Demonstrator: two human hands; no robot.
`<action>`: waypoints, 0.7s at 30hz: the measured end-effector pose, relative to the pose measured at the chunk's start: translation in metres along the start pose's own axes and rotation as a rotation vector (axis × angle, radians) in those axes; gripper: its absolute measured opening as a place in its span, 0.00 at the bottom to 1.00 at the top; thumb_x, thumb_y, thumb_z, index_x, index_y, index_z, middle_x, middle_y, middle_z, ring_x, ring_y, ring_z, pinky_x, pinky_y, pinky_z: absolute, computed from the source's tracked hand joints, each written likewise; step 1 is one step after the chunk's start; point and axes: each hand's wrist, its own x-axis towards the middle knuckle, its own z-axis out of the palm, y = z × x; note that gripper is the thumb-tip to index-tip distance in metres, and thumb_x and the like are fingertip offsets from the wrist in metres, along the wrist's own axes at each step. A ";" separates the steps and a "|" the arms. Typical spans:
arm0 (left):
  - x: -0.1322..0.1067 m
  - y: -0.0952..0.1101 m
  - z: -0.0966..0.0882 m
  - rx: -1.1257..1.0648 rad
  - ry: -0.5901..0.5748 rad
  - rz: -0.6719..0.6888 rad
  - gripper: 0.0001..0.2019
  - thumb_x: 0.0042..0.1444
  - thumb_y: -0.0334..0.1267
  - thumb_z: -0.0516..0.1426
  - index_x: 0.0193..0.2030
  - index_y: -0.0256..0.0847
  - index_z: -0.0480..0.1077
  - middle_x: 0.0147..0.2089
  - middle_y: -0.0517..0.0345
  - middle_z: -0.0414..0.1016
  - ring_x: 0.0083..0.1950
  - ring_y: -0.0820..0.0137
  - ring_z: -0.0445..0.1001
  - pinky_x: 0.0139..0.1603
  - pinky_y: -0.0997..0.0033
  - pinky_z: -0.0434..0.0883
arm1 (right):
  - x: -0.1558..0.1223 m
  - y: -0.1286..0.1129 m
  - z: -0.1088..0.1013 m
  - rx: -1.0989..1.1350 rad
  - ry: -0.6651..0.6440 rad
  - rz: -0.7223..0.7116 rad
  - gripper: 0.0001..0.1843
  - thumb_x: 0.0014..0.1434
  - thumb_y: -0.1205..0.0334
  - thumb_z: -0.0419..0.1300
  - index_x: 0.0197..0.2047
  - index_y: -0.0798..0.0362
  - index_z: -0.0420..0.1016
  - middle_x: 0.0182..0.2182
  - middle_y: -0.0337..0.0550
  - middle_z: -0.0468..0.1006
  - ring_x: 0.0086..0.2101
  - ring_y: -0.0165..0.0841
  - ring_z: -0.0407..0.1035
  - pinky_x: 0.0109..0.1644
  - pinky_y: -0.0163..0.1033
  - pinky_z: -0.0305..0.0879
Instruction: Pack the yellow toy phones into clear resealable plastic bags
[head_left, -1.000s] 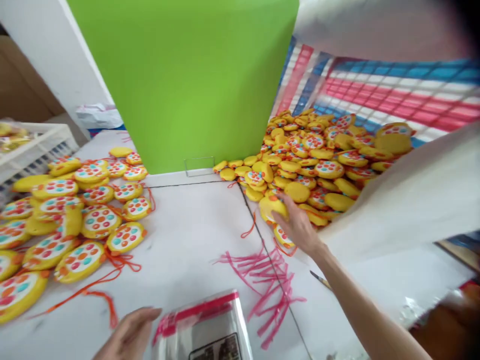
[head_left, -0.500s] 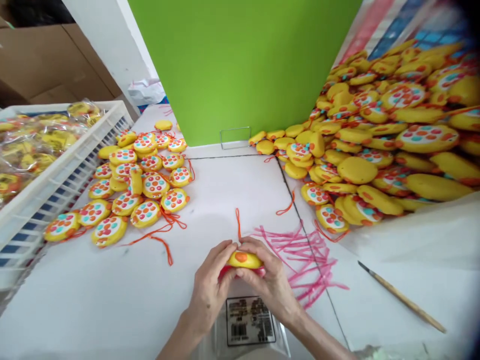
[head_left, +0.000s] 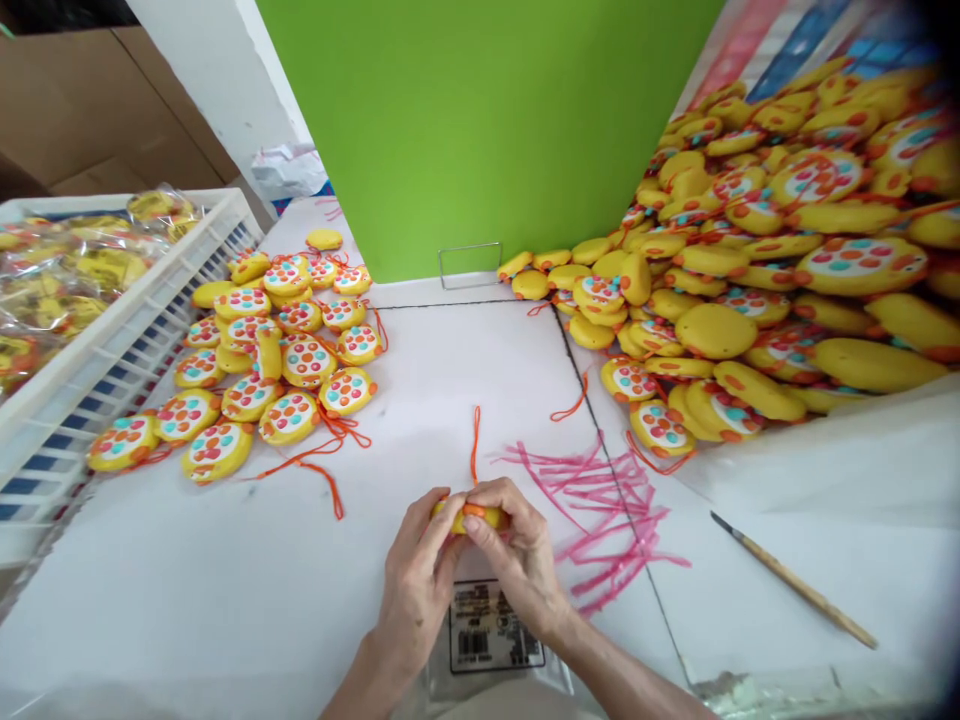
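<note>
Head-camera view: a round yellow plastic toy disc with orange spots (head_left: pixel 471 516) is pinched from both sides, the left hand (head_left: pixel 417 585) and the right hand (head_left: pixel 519 565) closed on it with fingertips meeting over its top edge. Its thin orange cord (head_left: pixel 475 442) runs straight away from the fingers across the white table top (head_left: pixel 225 600). Directly beneath the hands and towards the wrists lies a clear plastic bag with a printed barcode label (head_left: pixel 487 640); the disc is held at the bag's mouth and appears only partly entered, if at all, so this piece is judged not yet bagged.

Just right of the fingers a scatter of pink plastic strips (head_left: pixel 600 510) is spread out, and further right a thin wooden brush (head_left: pixel 795 580) lies apart. Left of the fingers a small group of spotted yellow discs (head_left: pixel 277 350) is laid out; far left, a white plastic crate (head_left: pixel 112 350) holds pieces already wrapped in clear bags. Beyond and right, a large heap of unbagged yellow discs (head_left: pixel 750 260) is banked beside a green upright board (head_left: pixel 480 130), so most of the work is judged still to be done.
</note>
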 end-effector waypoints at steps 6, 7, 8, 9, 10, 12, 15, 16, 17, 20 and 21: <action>0.007 0.005 -0.012 -0.347 -0.013 -0.432 0.16 0.55 0.44 0.57 0.50 0.43 0.66 0.50 0.51 0.72 0.49 0.63 0.73 0.49 0.66 0.72 | 0.003 0.005 -0.014 -0.079 -0.095 0.024 0.27 0.53 0.52 0.65 0.54 0.48 0.66 0.52 0.46 0.68 0.52 0.40 0.63 0.55 0.43 0.62; 0.008 0.006 -0.013 -0.453 -0.010 -0.500 0.18 0.55 0.45 0.57 0.51 0.43 0.64 0.50 0.51 0.72 0.49 0.63 0.73 0.47 0.67 0.73 | 0.002 0.006 -0.017 -0.048 -0.129 0.090 0.27 0.53 0.52 0.65 0.54 0.49 0.65 0.51 0.46 0.69 0.50 0.39 0.65 0.52 0.42 0.65; 0.008 0.007 -0.014 -0.533 -0.002 -0.546 0.20 0.55 0.46 0.56 0.53 0.43 0.62 0.52 0.50 0.71 0.50 0.63 0.73 0.46 0.67 0.73 | 0.001 0.007 -0.020 -0.012 -0.161 0.159 0.25 0.54 0.53 0.64 0.53 0.50 0.64 0.48 0.46 0.72 0.46 0.38 0.68 0.48 0.40 0.68; 0.007 0.007 -0.014 -0.562 0.018 -0.567 0.21 0.55 0.46 0.56 0.54 0.44 0.60 0.53 0.50 0.70 0.50 0.63 0.72 0.46 0.67 0.73 | 0.000 0.009 -0.022 0.007 -0.176 0.207 0.22 0.56 0.54 0.62 0.52 0.51 0.65 0.44 0.45 0.74 0.42 0.37 0.70 0.44 0.39 0.69; 0.003 0.006 -0.014 -0.524 0.047 -0.571 0.21 0.55 0.46 0.56 0.54 0.44 0.60 0.54 0.50 0.70 0.51 0.63 0.72 0.47 0.67 0.73 | -0.001 0.010 -0.024 -0.009 -0.163 0.230 0.20 0.57 0.56 0.60 0.51 0.52 0.64 0.41 0.44 0.74 0.39 0.36 0.71 0.42 0.38 0.70; -0.008 0.003 -0.009 -0.318 0.079 -0.507 0.15 0.55 0.44 0.57 0.48 0.44 0.64 0.50 0.52 0.71 0.49 0.63 0.72 0.48 0.66 0.72 | -0.001 0.011 -0.029 -0.138 -0.075 0.206 0.19 0.58 0.60 0.59 0.52 0.51 0.63 0.40 0.43 0.75 0.38 0.35 0.70 0.42 0.39 0.69; -0.030 -0.002 0.009 -0.070 -0.086 -0.260 0.06 0.55 0.41 0.56 0.35 0.43 0.71 0.43 0.52 0.74 0.48 0.60 0.72 0.52 0.58 0.69 | 0.003 0.009 -0.036 -0.341 0.023 0.095 0.18 0.57 0.63 0.58 0.51 0.51 0.64 0.43 0.44 0.74 0.41 0.37 0.68 0.46 0.42 0.66; -0.035 -0.004 0.016 -0.050 -0.154 -0.197 0.06 0.54 0.40 0.56 0.35 0.43 0.72 0.44 0.51 0.74 0.50 0.58 0.71 0.54 0.54 0.68 | 0.005 0.008 -0.038 -0.376 0.032 0.071 0.18 0.56 0.63 0.58 0.51 0.51 0.65 0.44 0.44 0.73 0.42 0.37 0.68 0.48 0.42 0.65; -0.038 -0.004 0.023 -0.054 -0.196 -0.176 0.08 0.54 0.41 0.56 0.38 0.44 0.73 0.48 0.50 0.73 0.53 0.56 0.69 0.55 0.51 0.66 | 0.005 0.008 -0.039 -0.388 0.035 0.058 0.18 0.56 0.64 0.58 0.50 0.51 0.65 0.43 0.44 0.74 0.42 0.37 0.67 0.48 0.42 0.65; -0.033 -0.003 0.027 -0.216 -0.146 -0.359 0.20 0.54 0.44 0.57 0.53 0.44 0.66 0.55 0.48 0.69 0.57 0.56 0.67 0.58 0.50 0.65 | 0.002 0.009 -0.037 -0.271 0.009 0.104 0.16 0.56 0.63 0.59 0.49 0.50 0.66 0.39 0.42 0.75 0.38 0.36 0.69 0.43 0.39 0.67; -0.028 -0.001 0.023 -0.327 -0.108 -0.444 0.23 0.54 0.45 0.57 0.56 0.44 0.63 0.56 0.49 0.69 0.56 0.58 0.68 0.57 0.54 0.67 | 0.000 0.010 -0.034 -0.163 -0.006 0.142 0.16 0.56 0.61 0.59 0.48 0.50 0.66 0.39 0.42 0.75 0.38 0.36 0.70 0.42 0.39 0.68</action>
